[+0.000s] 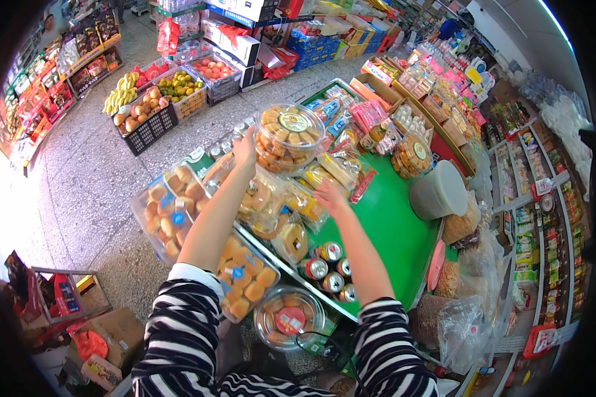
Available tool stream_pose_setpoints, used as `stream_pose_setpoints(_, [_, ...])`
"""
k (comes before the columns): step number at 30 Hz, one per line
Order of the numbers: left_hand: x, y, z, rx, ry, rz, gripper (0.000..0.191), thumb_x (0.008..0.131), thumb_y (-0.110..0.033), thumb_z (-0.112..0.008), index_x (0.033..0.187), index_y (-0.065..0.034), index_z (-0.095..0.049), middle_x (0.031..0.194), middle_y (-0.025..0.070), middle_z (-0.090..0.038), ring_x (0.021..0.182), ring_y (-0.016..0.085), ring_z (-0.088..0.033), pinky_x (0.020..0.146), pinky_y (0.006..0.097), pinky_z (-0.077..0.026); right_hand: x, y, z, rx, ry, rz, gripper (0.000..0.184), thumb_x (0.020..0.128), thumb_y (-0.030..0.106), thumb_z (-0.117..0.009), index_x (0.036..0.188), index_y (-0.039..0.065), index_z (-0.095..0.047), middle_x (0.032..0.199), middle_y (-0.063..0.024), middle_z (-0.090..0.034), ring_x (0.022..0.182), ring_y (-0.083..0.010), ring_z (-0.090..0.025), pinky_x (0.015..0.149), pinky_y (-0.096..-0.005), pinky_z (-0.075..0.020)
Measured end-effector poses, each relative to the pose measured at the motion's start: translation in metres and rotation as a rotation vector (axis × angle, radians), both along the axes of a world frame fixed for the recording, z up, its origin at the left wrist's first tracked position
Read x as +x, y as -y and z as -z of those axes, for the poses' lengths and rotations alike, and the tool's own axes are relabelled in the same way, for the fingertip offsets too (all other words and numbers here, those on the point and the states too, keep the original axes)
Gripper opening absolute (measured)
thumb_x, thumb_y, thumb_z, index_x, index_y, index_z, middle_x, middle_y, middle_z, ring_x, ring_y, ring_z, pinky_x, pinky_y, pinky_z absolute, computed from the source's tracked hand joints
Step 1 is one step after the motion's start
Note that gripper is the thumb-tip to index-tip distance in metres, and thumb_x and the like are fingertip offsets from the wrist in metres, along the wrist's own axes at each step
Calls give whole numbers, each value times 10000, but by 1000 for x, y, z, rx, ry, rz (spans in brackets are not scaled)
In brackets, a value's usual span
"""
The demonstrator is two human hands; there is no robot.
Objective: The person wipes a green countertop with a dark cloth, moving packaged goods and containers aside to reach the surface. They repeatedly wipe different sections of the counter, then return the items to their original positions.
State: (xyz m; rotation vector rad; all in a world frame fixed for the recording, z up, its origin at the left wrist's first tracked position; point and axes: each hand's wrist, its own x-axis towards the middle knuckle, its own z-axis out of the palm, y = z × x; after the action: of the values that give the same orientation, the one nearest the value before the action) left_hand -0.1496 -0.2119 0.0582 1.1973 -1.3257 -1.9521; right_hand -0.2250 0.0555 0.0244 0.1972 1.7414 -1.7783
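My left hand (pixel 245 151) is at the left side of a round clear plastic tub of cookies (pixel 288 134) with a label on its lid; whether it grips the tub I cannot tell. The tub sits over bagged breads at the middle of a green-topped table (pixel 392 213). My right hand (pixel 332 197), fingers apart and apparently holding nothing, is over the wrapped breads (pixel 303 201) just below the tub. Bagged ring-shaped bread (pixel 293 241) lies between my forearms. Several drink cans (pixel 333 281) stand beside my right forearm.
Clear boxes of buns (pixel 166 211) jut past the table's left edge. Another round tub (pixel 289 317) is close to my body. A lidded bucket (pixel 437 191) stands at the table's right side. Fruit crates (pixel 146 130) occupy the floor beyond; stocked shelves (pixel 531 248) line the right.
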Motion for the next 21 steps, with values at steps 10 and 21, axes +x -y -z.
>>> stream_pose_setpoints(10, [-92,55,47,-85,322,374,928,638,-512,-729,1240,126,-425,1202,243,-518,1098,326,-543,896,444,-470,-29,123,58,-331,307,200,367,850,105,-494,1147,-82,-387,1150,-301,-476,1037,-437,-531,865,-416,-533])
stream_pose_setpoints(21, [-57,-1,-11,41,-320,416,483,757,-122,-648,1155,21,-415,1077,166,-558,968,243,-591,821,362,-513,-21,85,4,-581,350,275,371,799,-58,-390,1157,-143,-342,1223,-325,-440,1086,-512,-493,958,-552,-452])
